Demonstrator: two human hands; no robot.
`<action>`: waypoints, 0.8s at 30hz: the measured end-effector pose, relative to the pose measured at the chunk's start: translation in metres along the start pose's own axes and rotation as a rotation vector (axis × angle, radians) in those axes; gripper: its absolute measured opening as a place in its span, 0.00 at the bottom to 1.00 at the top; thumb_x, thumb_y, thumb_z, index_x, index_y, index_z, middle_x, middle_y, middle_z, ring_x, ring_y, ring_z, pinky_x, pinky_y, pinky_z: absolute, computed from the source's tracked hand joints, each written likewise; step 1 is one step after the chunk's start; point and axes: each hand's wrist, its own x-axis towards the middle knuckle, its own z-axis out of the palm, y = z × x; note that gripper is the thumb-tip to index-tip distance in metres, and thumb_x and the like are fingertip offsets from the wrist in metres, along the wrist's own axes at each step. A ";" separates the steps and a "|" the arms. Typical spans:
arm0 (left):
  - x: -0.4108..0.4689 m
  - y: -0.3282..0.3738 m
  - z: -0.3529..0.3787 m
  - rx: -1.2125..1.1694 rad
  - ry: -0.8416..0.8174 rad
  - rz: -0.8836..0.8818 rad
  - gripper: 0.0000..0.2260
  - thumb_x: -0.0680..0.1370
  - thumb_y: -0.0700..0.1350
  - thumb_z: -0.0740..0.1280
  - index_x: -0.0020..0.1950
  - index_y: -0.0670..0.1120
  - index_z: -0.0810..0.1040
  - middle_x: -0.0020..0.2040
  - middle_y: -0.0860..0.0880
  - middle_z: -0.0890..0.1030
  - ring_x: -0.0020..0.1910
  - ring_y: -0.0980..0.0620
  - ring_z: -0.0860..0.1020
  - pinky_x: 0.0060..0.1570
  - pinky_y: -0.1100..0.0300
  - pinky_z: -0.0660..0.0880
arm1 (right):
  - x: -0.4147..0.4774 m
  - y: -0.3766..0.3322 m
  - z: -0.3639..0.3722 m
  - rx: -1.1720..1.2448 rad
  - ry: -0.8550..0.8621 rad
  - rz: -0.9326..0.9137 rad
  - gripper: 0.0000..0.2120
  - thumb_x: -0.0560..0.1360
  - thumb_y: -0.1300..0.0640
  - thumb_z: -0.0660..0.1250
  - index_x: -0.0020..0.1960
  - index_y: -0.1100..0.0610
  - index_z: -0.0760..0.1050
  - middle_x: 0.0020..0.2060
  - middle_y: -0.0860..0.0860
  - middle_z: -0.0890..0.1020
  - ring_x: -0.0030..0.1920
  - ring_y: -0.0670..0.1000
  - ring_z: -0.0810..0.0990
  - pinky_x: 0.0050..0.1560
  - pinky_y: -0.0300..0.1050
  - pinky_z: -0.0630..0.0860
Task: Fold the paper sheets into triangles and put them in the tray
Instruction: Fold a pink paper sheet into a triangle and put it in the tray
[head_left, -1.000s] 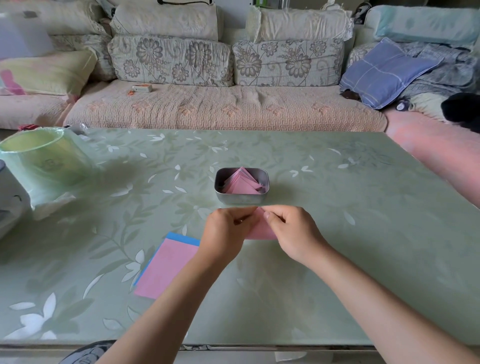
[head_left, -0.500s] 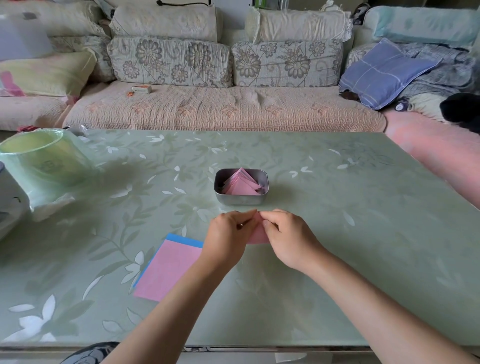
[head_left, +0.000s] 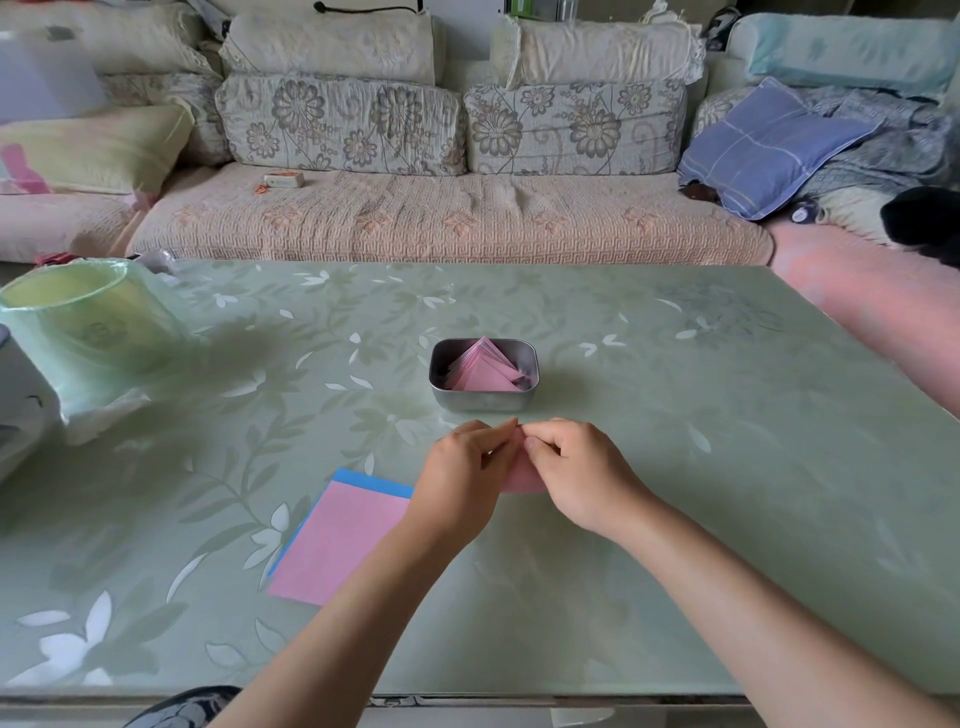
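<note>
Right now, both bare hands are meeting low over the pale green table top (head_left: 675, 415) printed with white leaves, just on the near side of the small rounded-rectangular metal tray (head_left: 483, 404). The left hand (head_left: 460, 470) is curling its fingers and pinching the top of a pink paper sheet (head_left: 522, 482). The right hand (head_left: 579, 467) is doing the same from the other side, its thumb pressing toward its forefinger. The fingertips of the two hands are touching or very nearly so.

Most of that sheet is hiding behind the knuckles, so only a rounded pink patch is showing beneath them, and its folded shape is impossible to tell.

The tray is sitting near the middle of the table, apart from the hands. It is holding a heap of folded pink paper triangles (head_left: 480, 371), which are leaning together with their points toward the far rim.

Left of the left forearm, a flat stack of unfolded sheets is lying on the table. A pink rectangular sheet (head_left: 337, 545) is lying on top and a blue sheet (head_left: 371, 480) is peeking out along its far and left edges.

At the far left, a round bin (head_left: 88, 322) lined with a pale green plastic bag is showing. Beyond the table, a floral-cushioned sofa (head_left: 441, 223) is carrying a small white and orange box (head_left: 284, 179), whose printing is too small to read, and a blue checked pillow (head_left: 763, 145).
</note>
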 end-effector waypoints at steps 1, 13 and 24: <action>0.000 0.000 0.000 0.016 -0.003 0.008 0.10 0.82 0.47 0.64 0.60 0.51 0.83 0.40 0.47 0.76 0.36 0.57 0.71 0.35 0.69 0.66 | 0.000 0.000 0.000 0.001 -0.008 0.002 0.13 0.81 0.59 0.58 0.40 0.56 0.76 0.38 0.56 0.78 0.42 0.56 0.75 0.40 0.47 0.70; -0.002 0.004 -0.004 -0.017 0.088 -0.042 0.11 0.81 0.48 0.66 0.62 0.53 0.82 0.42 0.53 0.79 0.39 0.64 0.75 0.38 0.74 0.67 | 0.002 -0.005 -0.003 0.013 0.079 0.064 0.12 0.80 0.53 0.63 0.43 0.53 0.81 0.35 0.49 0.83 0.39 0.52 0.79 0.40 0.44 0.74; -0.003 0.004 -0.004 -0.038 0.040 -0.034 0.09 0.81 0.46 0.66 0.55 0.52 0.85 0.42 0.46 0.78 0.39 0.51 0.75 0.36 0.68 0.67 | 0.000 -0.004 0.000 -0.122 0.061 0.010 0.12 0.81 0.54 0.61 0.43 0.53 0.79 0.37 0.47 0.79 0.42 0.53 0.77 0.47 0.49 0.75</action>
